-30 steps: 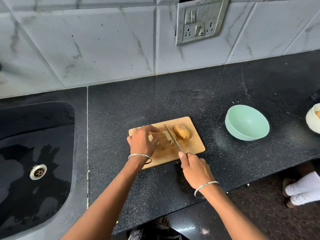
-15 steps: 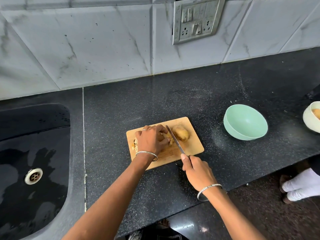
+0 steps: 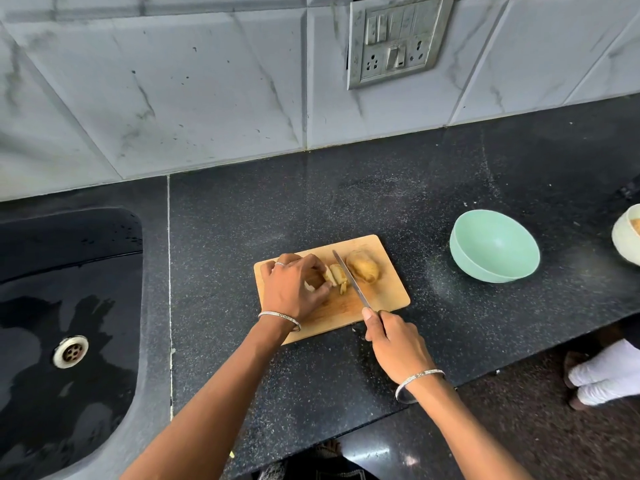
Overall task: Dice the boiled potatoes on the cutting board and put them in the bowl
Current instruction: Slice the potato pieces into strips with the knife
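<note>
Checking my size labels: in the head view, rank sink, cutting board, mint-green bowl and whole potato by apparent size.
1. sink, partly cut off by the frame
2. cutting board
3. mint-green bowl
4. whole potato
No close calls.

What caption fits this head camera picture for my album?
Left hand holds pale cut potato pieces on a wooden cutting board while right hand grips a steel knife beside them.

- Wooden cutting board (image 3: 388, 299) lies near the counter's (image 3: 398, 202) front edge.
- Whole brown potato (image 3: 364, 270) toward its far right corner; pale cut pieces (image 3: 336, 274) mid-board.
- Mint-green bowl (image 3: 464, 263) upright, empty, right of the board.
</note>
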Action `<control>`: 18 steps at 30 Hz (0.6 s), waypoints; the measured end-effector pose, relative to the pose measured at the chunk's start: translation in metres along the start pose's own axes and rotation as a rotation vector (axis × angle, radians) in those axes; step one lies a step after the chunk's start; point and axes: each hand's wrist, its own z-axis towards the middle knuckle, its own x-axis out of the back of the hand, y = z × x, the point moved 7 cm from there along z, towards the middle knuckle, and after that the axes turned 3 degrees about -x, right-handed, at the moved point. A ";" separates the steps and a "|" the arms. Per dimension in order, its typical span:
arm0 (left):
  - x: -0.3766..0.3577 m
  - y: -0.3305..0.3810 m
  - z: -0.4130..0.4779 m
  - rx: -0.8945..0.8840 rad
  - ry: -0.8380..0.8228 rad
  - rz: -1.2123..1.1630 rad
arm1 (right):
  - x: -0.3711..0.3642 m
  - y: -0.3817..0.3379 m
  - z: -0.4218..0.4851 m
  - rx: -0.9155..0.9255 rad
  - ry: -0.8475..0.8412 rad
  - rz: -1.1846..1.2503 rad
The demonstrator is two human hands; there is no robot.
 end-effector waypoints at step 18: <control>0.002 0.000 -0.002 0.049 -0.056 0.143 | -0.027 -0.004 0.001 0.005 -0.059 -0.062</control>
